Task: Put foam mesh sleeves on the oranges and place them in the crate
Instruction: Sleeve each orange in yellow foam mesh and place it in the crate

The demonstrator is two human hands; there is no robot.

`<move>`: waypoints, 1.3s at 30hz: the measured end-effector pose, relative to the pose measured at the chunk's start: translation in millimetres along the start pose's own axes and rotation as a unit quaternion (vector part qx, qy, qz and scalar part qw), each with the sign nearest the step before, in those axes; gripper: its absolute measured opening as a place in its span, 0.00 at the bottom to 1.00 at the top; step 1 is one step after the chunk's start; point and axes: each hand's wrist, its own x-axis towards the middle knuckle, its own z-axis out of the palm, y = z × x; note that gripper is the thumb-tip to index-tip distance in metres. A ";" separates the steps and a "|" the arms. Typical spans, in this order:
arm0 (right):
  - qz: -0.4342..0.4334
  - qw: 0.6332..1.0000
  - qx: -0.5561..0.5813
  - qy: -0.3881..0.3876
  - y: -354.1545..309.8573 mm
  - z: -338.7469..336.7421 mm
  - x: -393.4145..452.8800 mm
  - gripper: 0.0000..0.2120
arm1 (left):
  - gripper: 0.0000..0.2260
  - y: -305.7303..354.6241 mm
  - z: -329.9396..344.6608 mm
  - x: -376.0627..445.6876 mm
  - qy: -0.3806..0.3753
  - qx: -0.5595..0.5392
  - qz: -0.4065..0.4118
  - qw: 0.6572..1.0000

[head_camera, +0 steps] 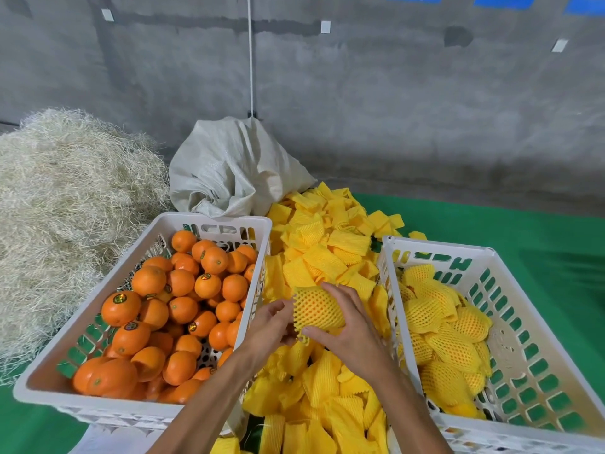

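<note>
Oranges (170,309) orange; foam sleeves (327,253) yellow, diamond mesh; 2 crates (442,253) white; floor mat (540,244) green; wall (393,93) grey.

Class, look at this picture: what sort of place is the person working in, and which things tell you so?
Probably a fruit packing shed. A white crate of bare oranges, a heap of yellow foam sleeves and a second crate of sleeved oranges stand before a bare concrete wall.
</note>
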 end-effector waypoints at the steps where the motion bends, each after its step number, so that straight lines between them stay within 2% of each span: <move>1: -0.001 0.999 -0.048 0.007 0.9 2.6 -0.5 0.39 | 0.17 0.5 -0.1 2.1 0.012 0.030 -0.002 0.999; 4: 0.003 0.982 -0.177 0.061 2.6 8.4 0.0 0.40 | 0.22 1.8 -2.4 6.4 0.047 0.103 -0.012 0.994; 6: -0.018 0.977 -0.199 0.080 0.5 10.3 0.9 0.40 | 0.24 1.0 -2.5 7.4 0.031 0.138 -0.014 0.990; 9: 0.006 0.987 -0.139 0.074 -5.2 9.9 2.8 0.40 | 0.24 6.6 3.1 4.8 0.019 0.130 -0.014 0.991; 11: 0.051 0.988 -0.101 0.106 -7.5 5.3 3.2 0.40 | 0.19 8.8 5.1 1.6 0.001 0.122 0.016 0.992; 15: 0.136 0.978 0.087 0.130 -8.9 -15.2 2.2 0.37 | 0.15 5.2 17.8 -9.6 -0.069 0.174 0.186 0.965; 17: 0.150 0.973 0.110 0.139 -5.0 -27.1 1.1 0.39 | 0.17 6.3 33.0 -5.8 -0.048 0.188 0.253 0.948; 19: 0.160 0.972 0.123 0.118 -1.3 -37.2 -2.6 0.45 | 0.14 10.2 52.4 -2.8 -0.024 0.182 0.294 0.938; 21: 0.168 0.971 0.144 0.095 3.0 -49.1 -9.2 0.51 | 0.08 9.9 71.5 -0.1 -0.013 0.128 0.295 0.947; 24: 0.167 0.968 0.151 0.109 12.0 -75.2 -26.2 0.52 | 0.10 11.2 101.7 7.2 -0.020 0.092 0.292 0.952; 27: 0.169 0.966 0.087 0.175 22.7 -99.8 -41.6 0.45 | 0.10 14.5 135.1 17.4 -0.060 0.136 0.292 0.945; 29: 0.184 0.956 -0.040 0.225 31.7 -112.3 -49.6 0.43 | 0.08 14.9 152.9 24.0 -0.093 0.161 0.257 0.948; 32: 0.183 0.924 -0.201 0.268 41.9 -121.8 -58.9 0.41 | 0.09 12.3 160.5 31.1 -0.081 0.165 0.226 0.956; 34: 0.145 0.929 -0.223 0.256 41.0 -119.3 -57.4 0.38 | 0.09 14.0 150.5 33.0 -0.046 0.192 0.248 0.948; 39: 0.049 0.957 -0.225 0.179 16.7 -78.6 -23.3 0.33 | 0.11 26.6 98.5 33.1 0.005 0.345 0.305 0.888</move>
